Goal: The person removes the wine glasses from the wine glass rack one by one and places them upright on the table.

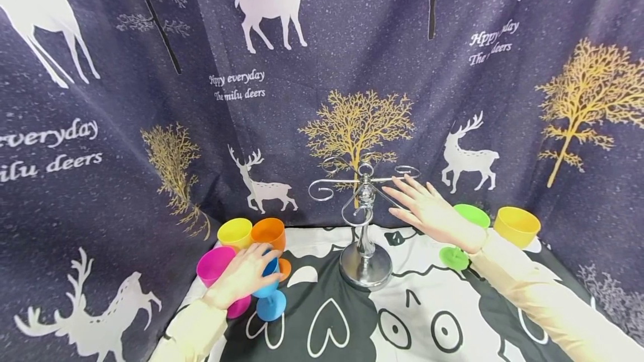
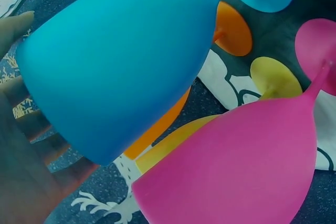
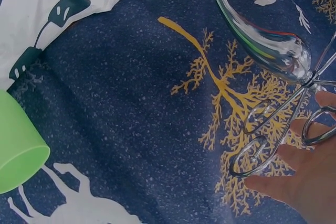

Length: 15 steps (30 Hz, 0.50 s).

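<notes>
My left hand (image 1: 246,272) is over a blue goblet (image 2: 121,61) that stands on the table. Its fingers (image 2: 44,145) are spread loosely around the rim and not closed on it; whether they touch is unclear. Beside that goblet stand a pink goblet (image 1: 213,264), a yellow goblet (image 1: 235,232) and an orange goblet (image 1: 269,232). My right hand (image 1: 427,211), fingers extended, is at the right-side arms of a silver metal stand (image 1: 365,264) with curled arms. In the right wrist view its fingers (image 3: 268,184) lie close to the curls (image 3: 252,153); contact is unclear.
Behind my right forearm stand a green goblet (image 1: 455,258) and a yellow-orange goblet (image 1: 517,227). A black-and-white patterned cloth (image 1: 327,331) covers the table. A dark blue curtain (image 1: 322,60) with deer and trees hangs close behind.
</notes>
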Motion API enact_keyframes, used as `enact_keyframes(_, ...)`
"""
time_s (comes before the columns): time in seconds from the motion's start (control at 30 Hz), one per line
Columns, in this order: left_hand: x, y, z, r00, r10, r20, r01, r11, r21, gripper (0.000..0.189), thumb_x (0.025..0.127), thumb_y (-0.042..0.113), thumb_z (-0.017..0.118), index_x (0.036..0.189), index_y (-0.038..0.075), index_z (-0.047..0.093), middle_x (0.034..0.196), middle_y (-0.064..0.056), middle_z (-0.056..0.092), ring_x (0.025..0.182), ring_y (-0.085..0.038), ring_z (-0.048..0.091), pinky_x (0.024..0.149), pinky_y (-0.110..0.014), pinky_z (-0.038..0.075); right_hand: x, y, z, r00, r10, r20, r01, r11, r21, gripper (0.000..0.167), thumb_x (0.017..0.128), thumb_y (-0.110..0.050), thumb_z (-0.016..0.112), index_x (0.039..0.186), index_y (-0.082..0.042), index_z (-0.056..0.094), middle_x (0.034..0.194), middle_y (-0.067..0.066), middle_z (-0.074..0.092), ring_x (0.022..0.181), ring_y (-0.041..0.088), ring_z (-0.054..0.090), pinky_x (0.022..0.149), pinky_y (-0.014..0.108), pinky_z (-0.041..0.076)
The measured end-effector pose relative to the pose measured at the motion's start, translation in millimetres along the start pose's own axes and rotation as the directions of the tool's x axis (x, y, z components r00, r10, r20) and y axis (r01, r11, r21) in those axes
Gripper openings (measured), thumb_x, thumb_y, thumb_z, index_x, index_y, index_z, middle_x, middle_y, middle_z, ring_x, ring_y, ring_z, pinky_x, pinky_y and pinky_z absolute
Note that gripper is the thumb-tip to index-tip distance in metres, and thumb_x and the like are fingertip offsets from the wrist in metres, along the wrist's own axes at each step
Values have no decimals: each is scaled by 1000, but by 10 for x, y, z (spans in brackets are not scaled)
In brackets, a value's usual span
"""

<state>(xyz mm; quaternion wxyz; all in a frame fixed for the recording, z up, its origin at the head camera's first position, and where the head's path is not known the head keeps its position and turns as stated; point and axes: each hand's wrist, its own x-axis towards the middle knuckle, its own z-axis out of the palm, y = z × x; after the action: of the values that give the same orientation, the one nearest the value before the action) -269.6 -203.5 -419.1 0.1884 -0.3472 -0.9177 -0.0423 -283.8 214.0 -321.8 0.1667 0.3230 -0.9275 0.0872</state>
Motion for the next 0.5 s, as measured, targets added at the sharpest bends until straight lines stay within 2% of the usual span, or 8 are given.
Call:
enact_keyframes(0.33, 37, -1, -1, 999, 26, -25, -26, 1000, -1, 48, 80, 46, 63, 110, 8, 63, 105, -10, 53, 94, -26, 49, 79, -41, 43, -20, 0, -23, 999, -26, -22, 26, 1000, -9, 55, 93, -42, 43, 141, -16, 33, 144, 12, 25, 131, 33, 14, 96, 61, 12)
enact_keyframes(0.5, 99, 34, -22, 999, 30, -40, -30, 1000, 6, 44, 78, 41, 67, 107, 8, 63, 104, -9, 53, 95, -27, 49, 81, -41, 42, -23, 3, -29, 1000, -19, -6, 19, 1000, -21, 56, 93, -44, 42, 142, -18, 30, 145, 11, 23, 132, 32, 13, 96, 61, 12)
